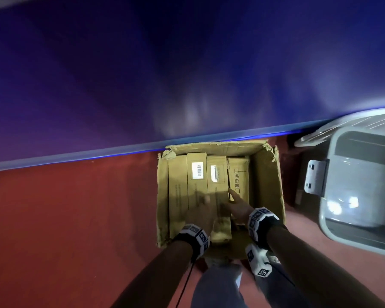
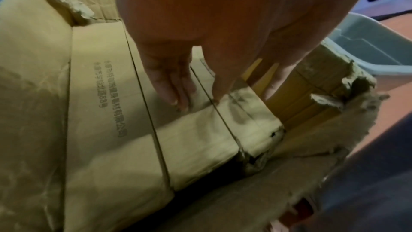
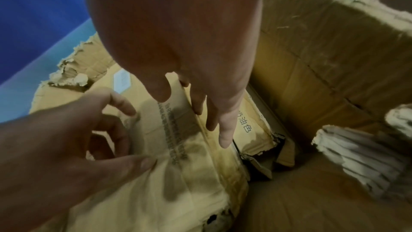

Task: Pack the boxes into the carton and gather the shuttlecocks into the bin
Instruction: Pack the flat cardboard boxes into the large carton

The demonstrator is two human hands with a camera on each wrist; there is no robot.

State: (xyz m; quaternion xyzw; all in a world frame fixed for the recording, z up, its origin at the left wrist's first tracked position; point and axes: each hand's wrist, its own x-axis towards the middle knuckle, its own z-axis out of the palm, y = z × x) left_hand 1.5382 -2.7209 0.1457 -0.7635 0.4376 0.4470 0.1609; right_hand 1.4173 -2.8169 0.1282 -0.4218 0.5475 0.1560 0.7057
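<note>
An open, torn brown carton (image 1: 267,185) stands on the red floor. Several long cardboard boxes (image 1: 197,190) lie side by side inside it, and the rightmost box (image 1: 239,174) sits lower than the others. My left hand (image 1: 201,206) rests its spread fingertips on the box tops (image 2: 178,84) and holds nothing. My right hand (image 1: 237,203) reaches in with straight fingers (image 3: 207,112) along the right edge of the third box (image 3: 178,147), beside the lower box. The grey plastic bin (image 1: 360,165) stands to the right of the carton. No shuttlecock shows in any view.
A blue surface (image 1: 187,74) with a pale edge runs behind the carton. The bin's lid (image 1: 353,121) lies behind the bin. Bare carton floor (image 3: 312,191) shows to the right of the boxes. My legs (image 1: 218,285) are at the carton's near side.
</note>
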